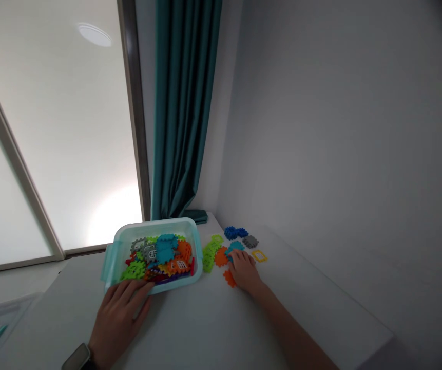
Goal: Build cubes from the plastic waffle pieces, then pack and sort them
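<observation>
A plastic box [198,236] with a pale, translucent rim holds a heap of colourful toy gear pieces [166,252]. My left hand [122,311] rests over the near rim of the box, fingers stretched out and thumb apart; its fingertips are partly hidden. To the right of the box, my right hand [244,267] has its bent fingers and thumb on a light blue gear piece [235,246] that they partly cover. Orange gear pieces [221,256] lie beside it, one close to the thumb. Green pieces [208,257] lie between this group and the box.
Behind the right hand lie dark blue gear pieces [231,233], a grey gear [250,241] and a yellow frame piece [260,255]. The white table [190,329] meets a wall [340,154] on the right. A teal curtain [184,113] hangs behind; a clear container [7,324] is lower left.
</observation>
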`<state>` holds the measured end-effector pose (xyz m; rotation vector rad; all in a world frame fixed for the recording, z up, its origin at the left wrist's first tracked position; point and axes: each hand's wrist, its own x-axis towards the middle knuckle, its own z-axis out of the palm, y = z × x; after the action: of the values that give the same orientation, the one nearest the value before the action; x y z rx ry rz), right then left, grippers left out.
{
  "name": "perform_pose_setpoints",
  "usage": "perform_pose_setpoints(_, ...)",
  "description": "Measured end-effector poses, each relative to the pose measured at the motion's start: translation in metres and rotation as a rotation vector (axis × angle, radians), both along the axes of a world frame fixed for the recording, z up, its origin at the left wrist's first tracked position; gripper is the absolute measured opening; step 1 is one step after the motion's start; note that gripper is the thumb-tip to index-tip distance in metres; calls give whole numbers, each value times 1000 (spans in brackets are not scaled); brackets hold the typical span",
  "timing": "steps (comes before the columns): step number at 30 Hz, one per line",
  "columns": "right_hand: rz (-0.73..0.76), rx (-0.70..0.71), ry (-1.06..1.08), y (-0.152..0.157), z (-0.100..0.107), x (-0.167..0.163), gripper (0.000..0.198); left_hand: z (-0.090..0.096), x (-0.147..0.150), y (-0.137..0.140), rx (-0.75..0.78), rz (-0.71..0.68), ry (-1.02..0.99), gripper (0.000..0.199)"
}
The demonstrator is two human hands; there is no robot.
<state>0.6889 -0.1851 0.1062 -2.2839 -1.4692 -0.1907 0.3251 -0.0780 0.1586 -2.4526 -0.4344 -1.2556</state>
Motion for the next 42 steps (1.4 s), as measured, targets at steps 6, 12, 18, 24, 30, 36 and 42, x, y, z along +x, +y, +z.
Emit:
perform_pose_setpoints(6, 128, -61, 23, 38, 9, -4, 57, 3, -1, 1, 18, -10, 10, 23)
perform_pose_setpoints(12, 168, -127, 78, 71, 13, 0, 78, 7, 0, 2, 29, 7, 10, 24)
perform_pose_setpoints(18, 305, -123, 112, 58, 7, -17, 58, 5, -1, 3, 4, 36, 12, 23)
perform_pose_setpoints(24, 374, -21, 197, 38, 11, -34, 55, 3, -2, 2, -23, 45, 4, 23)
perform_pose_setpoints(30, 325, 198, 348, 42, 19, -37, 26, 4, -2, 1, -32, 41, 1, 24)
perform_pose_setpoints(36, 177, 459, 544, 47, 33, -33, 28, 2, -2, 1, -68, 40, 2, 22)
perform_pose_setpoints(42, 71, 735, 806, 52, 67, -29, 45, 4, -3, -1, -91, 35, -6, 24)
